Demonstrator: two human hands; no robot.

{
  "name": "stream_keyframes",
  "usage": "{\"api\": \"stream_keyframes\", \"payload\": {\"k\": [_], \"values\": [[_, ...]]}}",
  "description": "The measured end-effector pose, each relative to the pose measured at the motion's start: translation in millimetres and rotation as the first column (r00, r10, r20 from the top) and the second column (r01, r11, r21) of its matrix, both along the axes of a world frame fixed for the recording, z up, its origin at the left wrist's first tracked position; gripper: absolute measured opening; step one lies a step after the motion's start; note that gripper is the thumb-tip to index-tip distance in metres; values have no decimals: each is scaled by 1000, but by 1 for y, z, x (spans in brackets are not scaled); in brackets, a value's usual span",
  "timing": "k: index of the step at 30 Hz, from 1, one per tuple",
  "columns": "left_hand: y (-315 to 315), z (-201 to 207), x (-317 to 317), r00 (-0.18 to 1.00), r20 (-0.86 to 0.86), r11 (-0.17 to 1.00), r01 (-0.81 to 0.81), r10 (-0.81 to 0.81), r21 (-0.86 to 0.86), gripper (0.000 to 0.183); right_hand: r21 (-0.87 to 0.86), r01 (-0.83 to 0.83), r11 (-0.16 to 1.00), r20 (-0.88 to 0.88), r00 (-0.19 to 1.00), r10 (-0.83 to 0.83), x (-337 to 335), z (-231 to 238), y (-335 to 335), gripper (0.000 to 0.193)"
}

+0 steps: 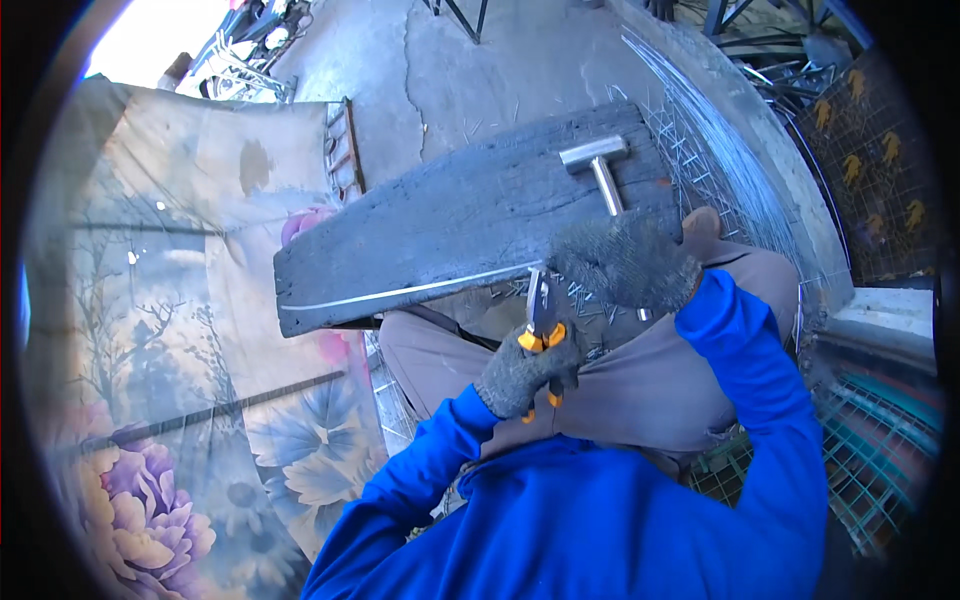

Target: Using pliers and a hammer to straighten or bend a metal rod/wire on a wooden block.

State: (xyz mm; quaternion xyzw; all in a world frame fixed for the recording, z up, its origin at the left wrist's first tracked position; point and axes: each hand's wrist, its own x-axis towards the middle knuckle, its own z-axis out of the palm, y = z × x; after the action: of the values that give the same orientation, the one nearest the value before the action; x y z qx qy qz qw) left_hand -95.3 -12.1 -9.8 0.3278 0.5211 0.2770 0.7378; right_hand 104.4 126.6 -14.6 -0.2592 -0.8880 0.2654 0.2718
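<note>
My left hand (530,375), in a dark grey knitted glove, is closed round the handles of pliers with yellow-orange grips (541,338). The pliers' metal jaws point up and meet the right end of a thin, light metal rod (420,288). That rod lies along the near edge of a dark, worn wooden board (450,210). Gloved alike, my right hand (625,262) wraps round the handle of a metal hammer (596,153). Its head is over the board's far right part, and the handle's end shows below my hand. My right fingertips are close to the jaws; their exact contact is hidden.
Short cut rods (590,310) lie scattered beneath the board. A bundle of long thin rods (720,150) runs along the right. Green wire mesh (870,460) stands at lower right. A flower-patterned cloth (200,350) covers the left side. My legs are folded under the board's near edge.
</note>
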Motion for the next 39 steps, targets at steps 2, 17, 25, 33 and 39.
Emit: {"api": "stream_keyframes", "payload": {"k": [2, 17, 25, 33, 39], "values": [[2, 10, 1, 981, 187, 998, 46, -54, 42, 23, 33, 15, 999, -40, 999, -13, -2, -1, -1, 29], [-9, 11, 5, 952, 307, 998, -21, 4, 51, 19, -286, -66, 956, -108, 993, 36, -4, 11, 2, 31], [-2, 3, 5, 996, -67, 995, -60, 66, 86, 21, 180, -18, 984, 320, 947, -41, 1, -8, 1, 36], [-12, 17, 19, 723, 682, 992, -125, 107, -23, 26, -437, -128, 890, -316, 949, -19, -15, 6, -7, 29], [-12, 10, 6, 997, -69, 994, -33, 40, 105, 20, 10, -8, 1000, -14, 1000, 8, 0, 7, -7, 23]]}}
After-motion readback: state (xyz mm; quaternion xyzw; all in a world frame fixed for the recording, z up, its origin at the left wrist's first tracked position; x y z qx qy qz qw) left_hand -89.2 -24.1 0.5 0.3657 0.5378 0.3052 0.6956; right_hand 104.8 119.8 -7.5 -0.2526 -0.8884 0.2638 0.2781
